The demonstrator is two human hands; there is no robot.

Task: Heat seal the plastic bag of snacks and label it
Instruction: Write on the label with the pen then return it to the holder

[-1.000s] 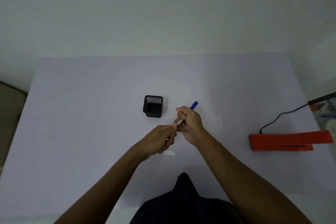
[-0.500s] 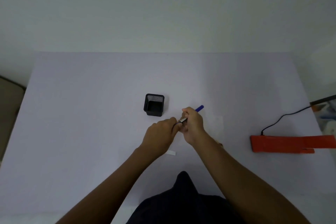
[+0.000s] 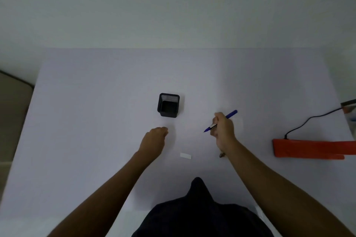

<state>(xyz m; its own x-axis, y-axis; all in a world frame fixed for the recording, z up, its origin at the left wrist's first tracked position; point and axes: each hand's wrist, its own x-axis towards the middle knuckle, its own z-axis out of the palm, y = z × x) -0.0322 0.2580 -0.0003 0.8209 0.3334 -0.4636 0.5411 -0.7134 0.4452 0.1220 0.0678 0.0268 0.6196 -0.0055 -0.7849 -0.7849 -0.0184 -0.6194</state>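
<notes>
My right hand (image 3: 223, 131) grips a blue pen (image 3: 230, 115), its bare tip pointing left and down towards the table. My left hand (image 3: 154, 140) is curled shut well to the left of it, with the pen's cap hidden inside the fingers. A small white label (image 3: 185, 155) lies flat on the table between my hands, nearer to me. The clear plastic bag is barely visible under my right hand; a brown snack piece (image 3: 221, 155) shows beside my right wrist. The orange heat sealer (image 3: 308, 149) lies at the right.
A black mesh pen holder (image 3: 168, 105) stands beyond my left hand. The sealer's black cable (image 3: 308, 119) runs up to the right edge. The white table (image 3: 96, 102) meets the wall at the back. My dark clothing fills the bottom centre.
My hands were together on the pen's tip end; they have pulled apart, the left going left and the right going right with the pen, whose tip is now bare.
</notes>
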